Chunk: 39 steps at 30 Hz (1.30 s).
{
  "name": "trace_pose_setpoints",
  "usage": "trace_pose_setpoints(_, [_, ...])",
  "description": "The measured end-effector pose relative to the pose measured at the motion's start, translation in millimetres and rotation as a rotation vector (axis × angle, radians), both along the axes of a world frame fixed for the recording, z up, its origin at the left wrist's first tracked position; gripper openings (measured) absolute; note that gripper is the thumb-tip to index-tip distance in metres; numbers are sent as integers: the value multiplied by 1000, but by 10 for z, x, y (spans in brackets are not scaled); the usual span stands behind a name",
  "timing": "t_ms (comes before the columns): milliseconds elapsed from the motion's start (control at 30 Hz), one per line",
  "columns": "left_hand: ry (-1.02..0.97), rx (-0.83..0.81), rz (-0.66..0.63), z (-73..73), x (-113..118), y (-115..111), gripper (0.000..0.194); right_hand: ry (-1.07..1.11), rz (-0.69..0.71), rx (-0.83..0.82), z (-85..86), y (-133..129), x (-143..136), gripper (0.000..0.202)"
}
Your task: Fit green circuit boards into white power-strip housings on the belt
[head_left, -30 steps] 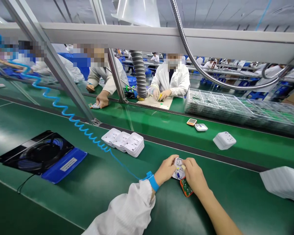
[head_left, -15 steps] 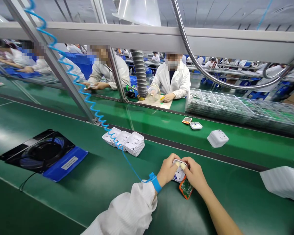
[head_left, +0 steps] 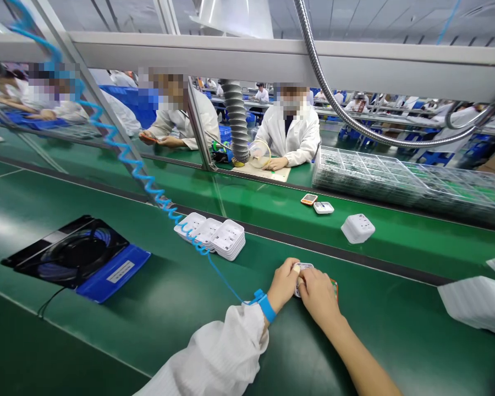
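Note:
My left hand (head_left: 282, 285) grips the left edge of a small white plastic housing (head_left: 306, 266), a pale finger cot on its thumb. A blue wrist strap (head_left: 265, 306) with a coiled cord circles that wrist. Bent over the same housing, my right hand (head_left: 319, 297) has its fingers pressed down into it and hides most of its inside. An orange-edged green circuit board (head_left: 335, 287) peeks out on the right hand's far side; what supports it is hidden.
Stacked white housings (head_left: 227, 237) stand to the left, near a black fan (head_left: 74, 253) with a blue edge. On the far green belt (head_left: 268, 206) are an orange-rimmed piece (head_left: 309, 199) and more white housings (head_left: 358, 228). Beyond, co-workers in white coats sit near clear trays (head_left: 367, 170).
My right hand has turned and come over the housing, covering more of it. The circuit board now shows only at its edge. Pieces on the far belt have shifted slightly left.

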<state>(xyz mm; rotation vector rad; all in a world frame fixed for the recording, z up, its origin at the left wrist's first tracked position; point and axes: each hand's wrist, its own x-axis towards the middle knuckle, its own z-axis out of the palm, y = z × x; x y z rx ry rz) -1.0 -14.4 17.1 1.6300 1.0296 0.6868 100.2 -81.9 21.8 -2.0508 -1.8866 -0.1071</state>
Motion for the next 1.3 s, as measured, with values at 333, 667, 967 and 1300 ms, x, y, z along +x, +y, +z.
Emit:
trace_pose_setpoints(333, [45,33,-3,5,-11,7,28,54,29,68,27,-4,110,13])
trace_pose_setpoints(667, [64,71,-14,5,-31,10,29,179,108,58,-22,17,178,12])
trace_pose_setpoints(967, [99,105,-10,7,-28,5,29,148,126,24,-31,9,169,14])
trace_pose_setpoints(1300, [147,115,-6,5,-19,-21,28,22,138,59,-108,15,108,17])
